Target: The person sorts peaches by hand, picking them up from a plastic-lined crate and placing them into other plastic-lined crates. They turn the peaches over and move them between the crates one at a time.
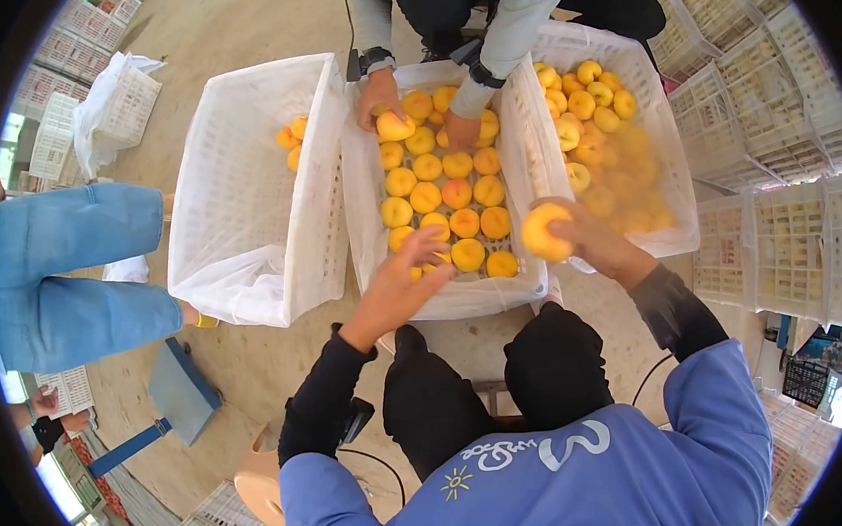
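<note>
A yellow peach [545, 235] is in my right hand [596, 239], above the near wall between the middle and right crates. My left hand [399, 288] hovers over the near left corner of the middle crate [480, 305], its fingers spread and holding nothing that I can see. Rows of yellow peaches [456, 193], some blushed orange, lie in that lined crate. At its far end a co-worker's hand [377, 97] grips a peach [396, 125], while their other hand [463, 129] reaches down among the fruit.
To the right stands a lined crate [681, 235] with many peaches; a film partly veils them. A left crate [198, 179] holds several peaches. Stacked crates [765, 102] line the right side. Another person's legs [79, 271] and a blue platform scale [185, 390] are at left.
</note>
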Demonstrator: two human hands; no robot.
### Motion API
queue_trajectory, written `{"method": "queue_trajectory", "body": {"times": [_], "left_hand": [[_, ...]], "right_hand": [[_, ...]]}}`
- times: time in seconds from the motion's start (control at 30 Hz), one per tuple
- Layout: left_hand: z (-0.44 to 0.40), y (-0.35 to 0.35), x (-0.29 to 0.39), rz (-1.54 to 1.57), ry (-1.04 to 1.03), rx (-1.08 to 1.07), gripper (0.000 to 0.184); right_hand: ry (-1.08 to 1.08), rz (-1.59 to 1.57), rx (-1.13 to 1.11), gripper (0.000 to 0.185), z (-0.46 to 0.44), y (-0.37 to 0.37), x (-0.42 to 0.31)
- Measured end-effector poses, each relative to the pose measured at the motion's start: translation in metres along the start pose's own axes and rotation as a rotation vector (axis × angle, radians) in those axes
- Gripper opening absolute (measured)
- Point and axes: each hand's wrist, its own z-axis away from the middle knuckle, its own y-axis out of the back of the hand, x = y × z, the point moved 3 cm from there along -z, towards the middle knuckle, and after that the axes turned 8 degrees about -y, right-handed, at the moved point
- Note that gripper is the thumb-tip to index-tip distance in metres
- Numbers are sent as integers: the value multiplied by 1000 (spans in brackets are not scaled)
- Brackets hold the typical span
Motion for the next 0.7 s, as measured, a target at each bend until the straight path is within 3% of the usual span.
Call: {"method": "queue_trajectory", "body": {"times": [0.07, 0.13, 0.2, 0.27, 0.33, 0.37, 0.53, 0.7], "left_hand": [[27, 51, -36, -690, -157, 375, 61], [60, 88, -48, -1172, -224, 604, 61], [85, 106, -78, -1158, -82, 628, 54], [104, 114, -97, -1130, 59, 662, 47], [111, 119, -112, -967, 261, 617, 30], [110, 117, -99, -1032, 185, 632, 19], [107, 112, -97, -1034, 213, 590, 18], [92, 136, -69, -866, 213, 348, 25]], "right_hand": [[111, -100, 400, 44, 18, 38, 6], [308, 110, 750, 43, 30, 74, 17], [393, 461, 956, 44, 20, 130, 50], [369, 808, 923, 48, 16, 144, 64], [194, 1105, 766, 50, 5, 129, 68], [181, 1119, 742, 50, -3, 124, 62], [10, 1034, 645, 51, -1, 132, 66], [124, 1066, 729, 41, 7, 146, 80]]}}
